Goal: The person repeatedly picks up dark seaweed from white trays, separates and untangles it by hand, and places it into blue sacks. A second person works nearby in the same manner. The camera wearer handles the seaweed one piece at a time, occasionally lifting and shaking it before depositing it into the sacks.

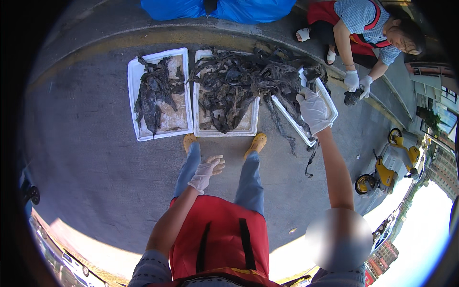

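Observation:
My right hand (315, 110), in a white glove, reaches to the right white foam tray (331, 104), which sits askew. Its fingertips meet a tangle of dark, wrinkled strips (276, 77) that look like dried seaweed; whether they grip it is hidden. The strips spread over the middle foam tray (226, 135) and hang past the right tray's edges. Over my thigh, my left hand (209, 170), also gloved, is empty with fingers loosely bent and apart. A smaller dark clump (148, 97) lies in the left foam tray (132, 82).
At upper right a crouching person (358, 28) in white gloves holds a dark clump (353, 97). Blue plastic bags (251, 10) stand beyond the kerb (161, 37). A yellow scooter (389, 172) is parked at right. My yellow clogs (256, 143) are close to the trays.

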`<state>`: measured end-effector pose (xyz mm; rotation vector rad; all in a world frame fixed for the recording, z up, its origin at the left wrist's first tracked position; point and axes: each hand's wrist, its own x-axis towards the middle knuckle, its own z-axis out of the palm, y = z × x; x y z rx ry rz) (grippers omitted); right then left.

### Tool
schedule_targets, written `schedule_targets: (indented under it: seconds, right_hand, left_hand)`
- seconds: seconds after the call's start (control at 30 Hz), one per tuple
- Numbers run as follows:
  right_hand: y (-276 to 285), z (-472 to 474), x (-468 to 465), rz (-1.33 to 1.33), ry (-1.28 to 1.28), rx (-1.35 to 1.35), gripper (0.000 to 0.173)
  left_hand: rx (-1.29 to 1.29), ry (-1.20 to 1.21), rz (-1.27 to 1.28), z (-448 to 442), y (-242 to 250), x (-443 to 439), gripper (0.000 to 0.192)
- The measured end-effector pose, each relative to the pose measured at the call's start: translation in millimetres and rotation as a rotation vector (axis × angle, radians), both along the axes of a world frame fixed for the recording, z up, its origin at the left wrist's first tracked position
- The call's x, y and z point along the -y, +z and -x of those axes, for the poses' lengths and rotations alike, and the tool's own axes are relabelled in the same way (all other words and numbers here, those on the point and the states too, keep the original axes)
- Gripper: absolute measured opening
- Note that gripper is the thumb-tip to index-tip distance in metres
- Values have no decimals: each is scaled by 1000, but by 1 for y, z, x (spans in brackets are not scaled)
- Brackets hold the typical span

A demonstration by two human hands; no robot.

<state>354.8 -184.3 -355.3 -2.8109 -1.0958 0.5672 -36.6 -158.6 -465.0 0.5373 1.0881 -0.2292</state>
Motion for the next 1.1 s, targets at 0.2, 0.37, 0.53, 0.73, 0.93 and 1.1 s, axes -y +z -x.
schedule_targets:
  seconds: [0.2,0.37,0.53,0.73,0.93,1.1]
  right_hand:
    - [94,33,-43,-221,-119,-110,25]
    - [157,51,-63,-264,-234,-312,31]
    - [177,76,-72,-328,-359,-733,37]
    - [118,132,-100,-600,-1022,-1447,6]
    - [61,175,-106,-654,-1138,-1608,18]
    - [33,176,-87,-685,-807,-1826,29]
  left_hand:
    - [-27,-48,-159,60,41,-86,36]
    - [19,112,-222,76,76,-133,35]
    - [210,86,-152,34,136,-139,42]
    - [487,-20,-15,-40,179,-125,63]
    - [281,-100,-375,-81,160,-126,47]
    - [237,-12,-73,-75,159,-156,34]
